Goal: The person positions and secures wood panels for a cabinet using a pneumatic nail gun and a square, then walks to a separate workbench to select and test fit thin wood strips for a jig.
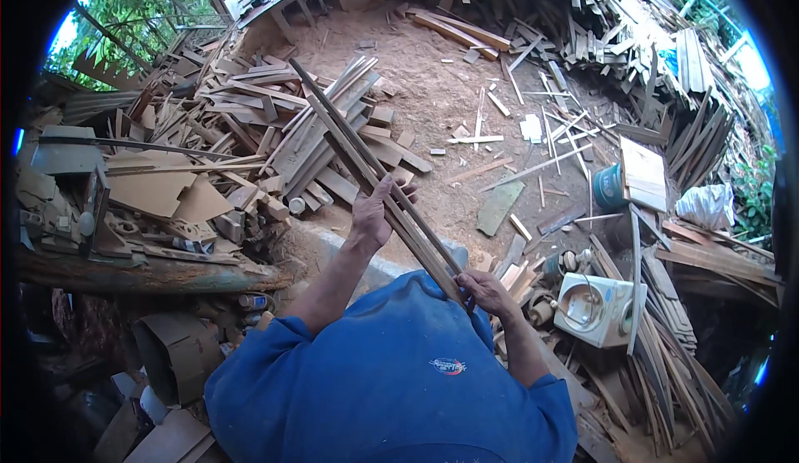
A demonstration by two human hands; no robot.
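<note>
Two or three long, narrow wooden strips (405, 223) slant across the front of my body, from the upper left down toward my right side. Midway along them, my left hand (376, 211) is wrapped round the wood. Near their lower end my right hand (489, 290) grips them with bent fingers. Toward the far end the strips spread slightly apart, showing a thin gap. Behind their upper part lies a stack of grey-brown boards (326, 142). Part of the strips' lower end is hidden by my right hand.
Heaped wood offcuts (241, 101) fill the left, above a thick log (150, 276). Loose slats (537, 163) and a green-grey board (500, 207) lie on the dirt ground. To the right stand a teal bucket (609, 186) under a pale board and a whitish basin-like appliance (595, 309).
</note>
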